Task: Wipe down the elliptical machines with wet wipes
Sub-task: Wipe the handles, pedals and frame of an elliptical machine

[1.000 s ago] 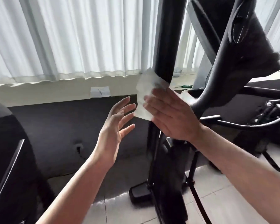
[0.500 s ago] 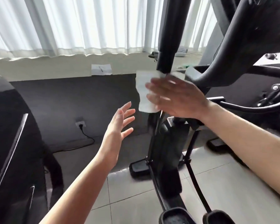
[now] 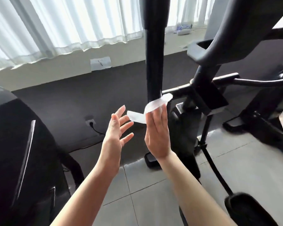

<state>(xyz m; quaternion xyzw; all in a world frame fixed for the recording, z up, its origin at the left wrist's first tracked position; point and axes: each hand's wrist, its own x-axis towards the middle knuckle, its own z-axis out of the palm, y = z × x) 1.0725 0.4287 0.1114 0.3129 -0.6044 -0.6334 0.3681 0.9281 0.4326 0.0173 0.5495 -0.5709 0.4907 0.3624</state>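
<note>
Right hand (image 3: 157, 134), fingers straight, has slid wipe (image 3: 151, 106) down post (image 3: 154, 62); left hand (image 3: 117, 129) stays open.

A small gym room
Elliptical machines (image 3: 154, 51) are standing on a tiled floor (image 3: 153, 190), white curtains (image 3: 64, 25) hanging behind.

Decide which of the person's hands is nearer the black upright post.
Right. The right hand is just below and in front of the post, with the wipe draped over its fingertips beside it. The left hand hangs open farther left, apart from it.
</note>
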